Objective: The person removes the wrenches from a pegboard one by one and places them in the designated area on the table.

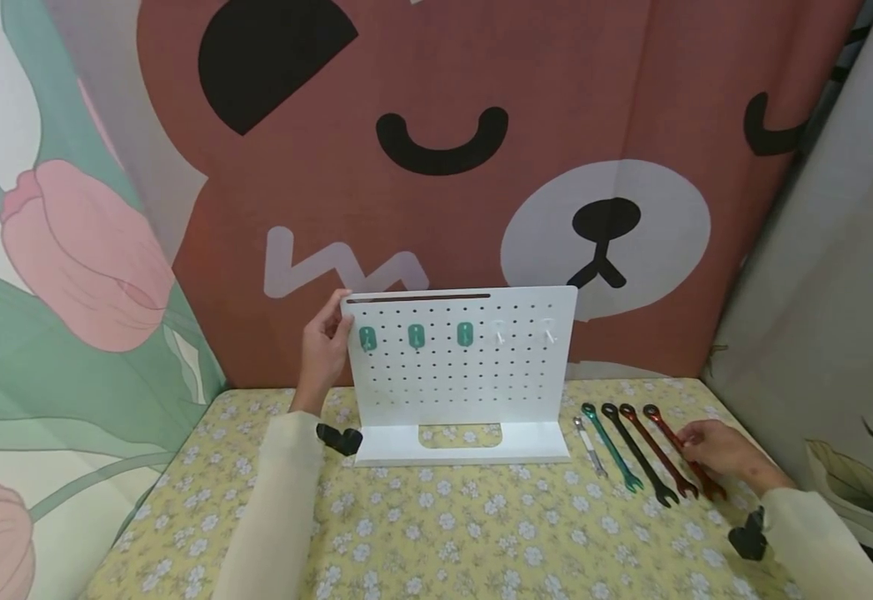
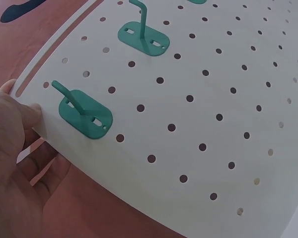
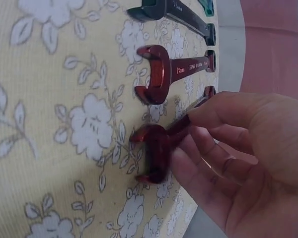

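At the right end of the row of tools, the fingertips (image 3: 198, 119) of the person's right hand (image 1: 721, 454) are pinching the shank of the outermost dark red open-ended metal wrench (image 3: 161, 148), thumb above and fingers curling in beneath, while its jaw end is lying flat on the yellow flower-printed tablecloth (image 1: 436, 533). A firmer hold nearer the shank's middle would likely be balancing the wrench better as it lifts, since the heavy open end is hanging past the fingers. Just beside it the second red wrench (image 1: 657, 450), the black wrench (image 1: 635, 454), the green wrench (image 1: 611, 446) and a small silver tool (image 1: 588, 446) are lying parallel and close, so a straight upward lift is looking safer than a slide. Across the table, the left hand (image 1: 324, 350) is gripping the upper left corner of the upright white perforated metal pegboard (image 1: 466, 367), thumb on the front, fingers behind, steadying it. Three green hooks (image 1: 416, 336) and two white hooks (image 1: 525, 333) are sitting along its top row; that bracing should be keeping the board from tipping.
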`<state>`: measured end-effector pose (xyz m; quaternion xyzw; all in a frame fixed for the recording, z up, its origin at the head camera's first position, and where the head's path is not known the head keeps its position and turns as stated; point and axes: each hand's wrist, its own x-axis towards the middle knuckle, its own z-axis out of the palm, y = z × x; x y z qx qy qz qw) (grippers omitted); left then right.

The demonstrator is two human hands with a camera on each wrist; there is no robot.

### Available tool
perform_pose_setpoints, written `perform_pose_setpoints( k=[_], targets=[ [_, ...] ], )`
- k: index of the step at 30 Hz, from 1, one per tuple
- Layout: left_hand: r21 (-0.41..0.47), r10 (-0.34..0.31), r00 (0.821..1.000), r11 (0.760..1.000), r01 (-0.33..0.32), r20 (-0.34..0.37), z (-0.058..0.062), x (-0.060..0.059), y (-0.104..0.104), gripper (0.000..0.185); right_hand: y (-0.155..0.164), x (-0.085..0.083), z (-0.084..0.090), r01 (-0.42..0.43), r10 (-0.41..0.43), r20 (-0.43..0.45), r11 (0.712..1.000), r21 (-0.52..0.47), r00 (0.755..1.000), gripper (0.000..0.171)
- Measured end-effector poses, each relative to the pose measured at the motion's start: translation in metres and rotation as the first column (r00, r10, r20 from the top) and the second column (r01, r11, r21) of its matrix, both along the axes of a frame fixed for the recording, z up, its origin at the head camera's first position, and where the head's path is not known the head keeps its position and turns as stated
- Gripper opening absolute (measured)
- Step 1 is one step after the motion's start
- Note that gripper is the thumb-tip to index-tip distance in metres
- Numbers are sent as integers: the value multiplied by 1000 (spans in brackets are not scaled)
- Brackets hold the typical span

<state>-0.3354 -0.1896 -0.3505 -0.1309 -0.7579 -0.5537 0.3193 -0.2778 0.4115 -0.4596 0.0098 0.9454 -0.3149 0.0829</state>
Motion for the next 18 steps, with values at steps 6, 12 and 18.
perform_pose_setpoints(
  k=[6, 12, 18],
  targets=[
    [1, -3, 1000, 1000, 3, 0, 10, 11, 4, 39, 0, 1, -1, 13, -12, -19, 1000, 7, 1000, 27],
    [8, 1, 1000, 1000, -1, 20, -2, -3, -4, 39, 1, 2, -3, -2, 5, -44, 998, 57, 999, 35],
    [-69, 11, 998, 998, -7, 57, -7, 2, -7, 48, -6, 10, 2, -62, 85, -219, 992, 109, 972, 53]
  ],
)
